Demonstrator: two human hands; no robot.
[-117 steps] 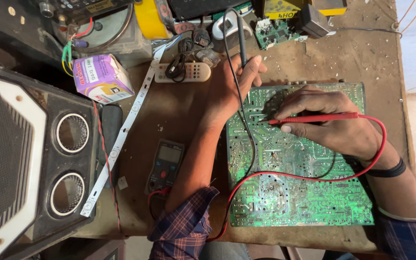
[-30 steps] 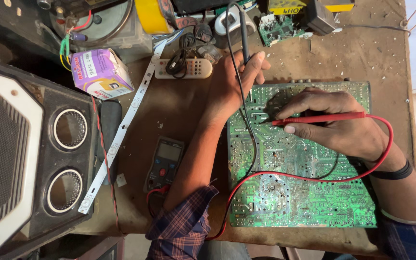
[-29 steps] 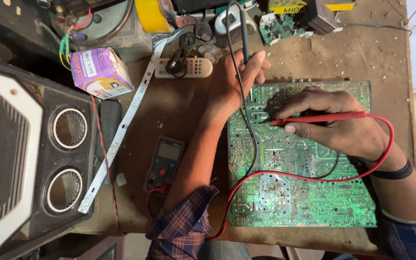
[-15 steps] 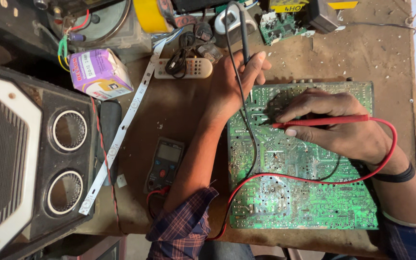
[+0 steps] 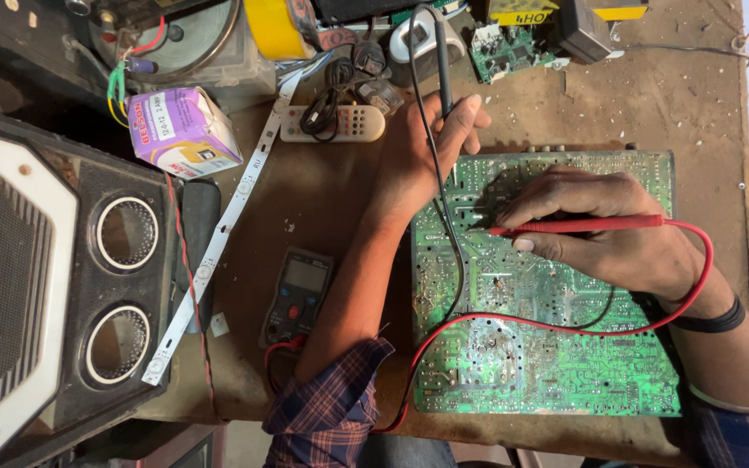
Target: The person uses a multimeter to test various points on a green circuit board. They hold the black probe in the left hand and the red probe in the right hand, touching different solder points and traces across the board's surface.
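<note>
Head view: left hand [image 5: 426,156] fingers pinch black probe [image 5: 442,61]; right hand [image 5: 617,230] fingers grip red probe [image 5: 578,225] on circuit board [image 5: 548,364].

Glossy green circuit board [image 5: 556,347], smooth red plastic probe [image 5: 578,226], rough dusty wooden bench [image 5: 669,95], plaid cloth sleeve [image 5: 327,412]

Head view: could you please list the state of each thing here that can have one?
Left hand: gripping the black probe, which points away from the person.
Right hand: pinching the red probe, tip on the board.
Green circuit board: lying flat, solder side up.
Multimeter: flat on the bench, screen reading not legible.
Purple box: closed, tilted.
LED strip: unlit, lying flat.
</note>
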